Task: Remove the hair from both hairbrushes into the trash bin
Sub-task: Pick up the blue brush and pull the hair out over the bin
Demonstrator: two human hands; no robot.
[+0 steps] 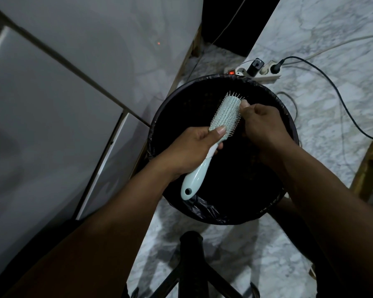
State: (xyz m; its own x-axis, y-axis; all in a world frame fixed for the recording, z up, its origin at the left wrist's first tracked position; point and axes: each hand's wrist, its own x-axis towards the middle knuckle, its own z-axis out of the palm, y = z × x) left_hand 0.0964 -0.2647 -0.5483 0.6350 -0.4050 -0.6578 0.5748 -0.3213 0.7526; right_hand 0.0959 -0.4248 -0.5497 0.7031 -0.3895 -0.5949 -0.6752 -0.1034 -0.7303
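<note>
A pale mint hairbrush (222, 117) with thin metal pins is held over the round trash bin (285, 123), which is lined with a black bag. My left hand (190, 151) grips the brush at the neck, thumb on the pad's base, and the handle (195, 179) points down toward me. My right hand (261, 123) is at the brush's right edge, near the tip, fingertips pinched among the pins. Hair between the fingers is too fine to make out. Only one brush is in view.
A white power strip (265, 77) with plugs and a lit red switch lies on the marble floor behind the bin, cables trailing right. White cabinet panels (52, 104) stand to the left. A dark stand leg (192, 254) is below the bin, a wooden furniture leg (368, 168) at right.
</note>
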